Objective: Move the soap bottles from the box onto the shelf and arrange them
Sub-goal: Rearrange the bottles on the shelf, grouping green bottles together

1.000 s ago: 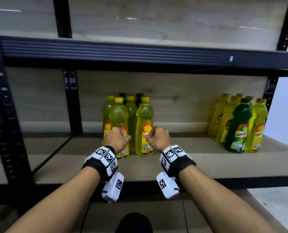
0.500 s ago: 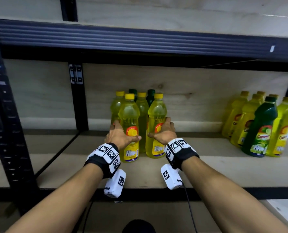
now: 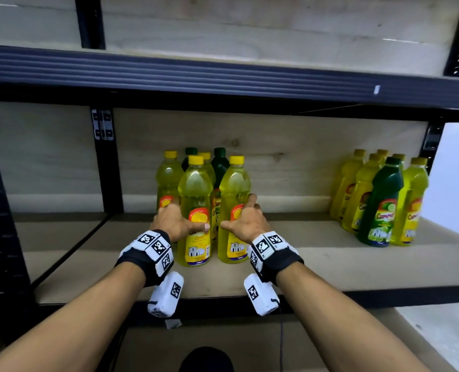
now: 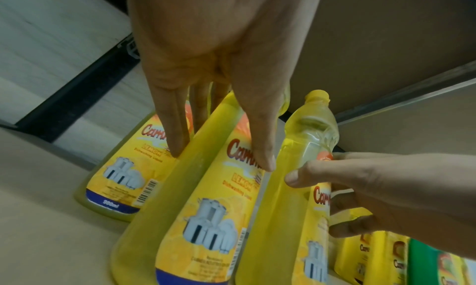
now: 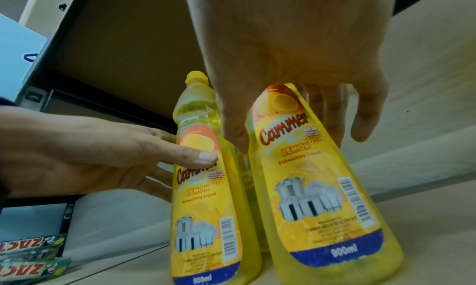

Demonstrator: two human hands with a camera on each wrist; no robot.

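Note:
Two yellow lemon soap bottles stand upright at the front of a cluster on the wooden shelf. My left hand is on the left front bottle: thumb across its label, straight fingers along its left side, against the bottle behind. My right hand brackets the right front bottle, thumb on its left side and fingers reaching straight past its right side. Several more yellow and green bottles stand behind. No box is in view.
A second group of yellow bottles with one green bottle stands at the shelf's right end. The upper shelf beam hangs above the caps. A black upright post divides the bays. Green packets lie low on the left.
A second ago both hands were fists in front of the bottles. They opened and reached forward, and now lie round the two front bottles.

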